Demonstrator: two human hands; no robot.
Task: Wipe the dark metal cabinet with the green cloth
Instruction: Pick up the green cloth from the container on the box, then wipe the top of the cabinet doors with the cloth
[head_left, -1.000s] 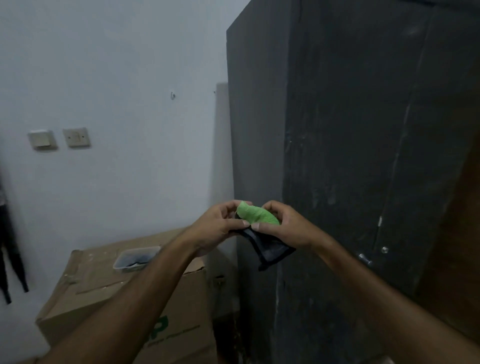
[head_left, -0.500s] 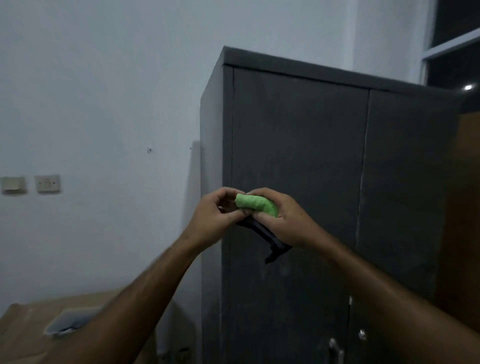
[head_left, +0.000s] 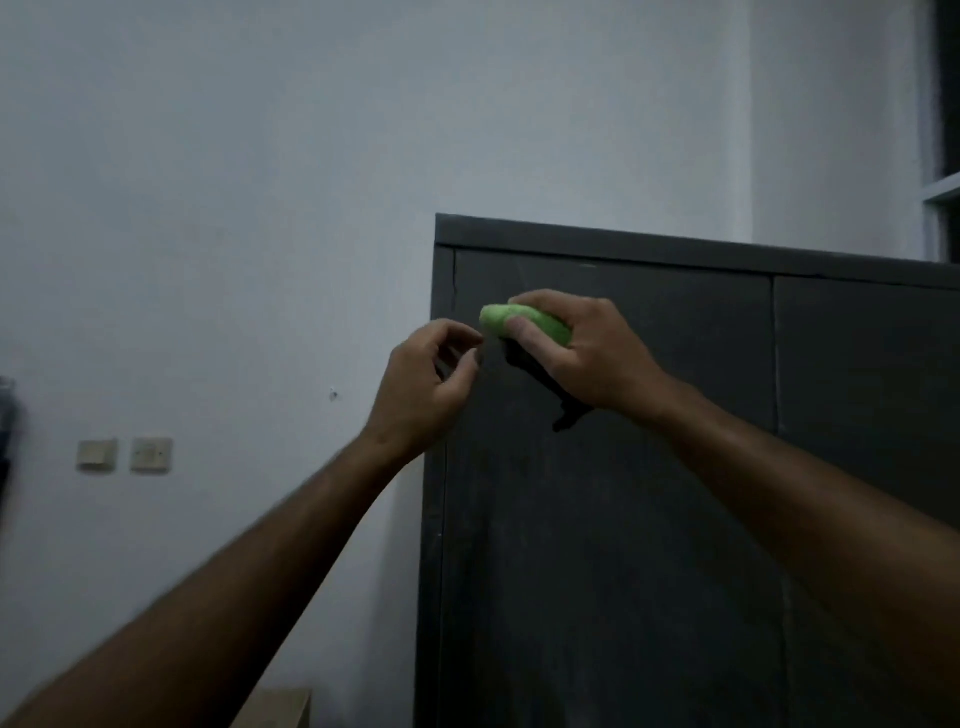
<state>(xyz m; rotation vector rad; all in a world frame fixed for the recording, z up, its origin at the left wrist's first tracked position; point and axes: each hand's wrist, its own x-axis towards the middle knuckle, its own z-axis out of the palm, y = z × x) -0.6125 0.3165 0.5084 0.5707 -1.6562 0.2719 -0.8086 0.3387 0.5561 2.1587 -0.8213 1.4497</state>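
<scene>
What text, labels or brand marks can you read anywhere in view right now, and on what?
None can be read.
Dark metal cabinet: no label or number on its doors.
Green cloth in the right hand: no tag showing.
Two wall switches: plain, no marking legible.
Cardboard box: only a bare corner in view.

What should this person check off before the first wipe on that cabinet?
1. Cloth held firmly: ok, right hand grips it, folded.
2. Left hand out of the way: ok, just beside the cloth, fingers curled, not holding it.
3. Cloth touching the cabinet: cannot tell, it is in front of the door's top corner.
4. Doors shut: ok, the seam looks closed.
5. Cloth's dark edge tucked in: not ok, it hangs below the hand.
</scene>
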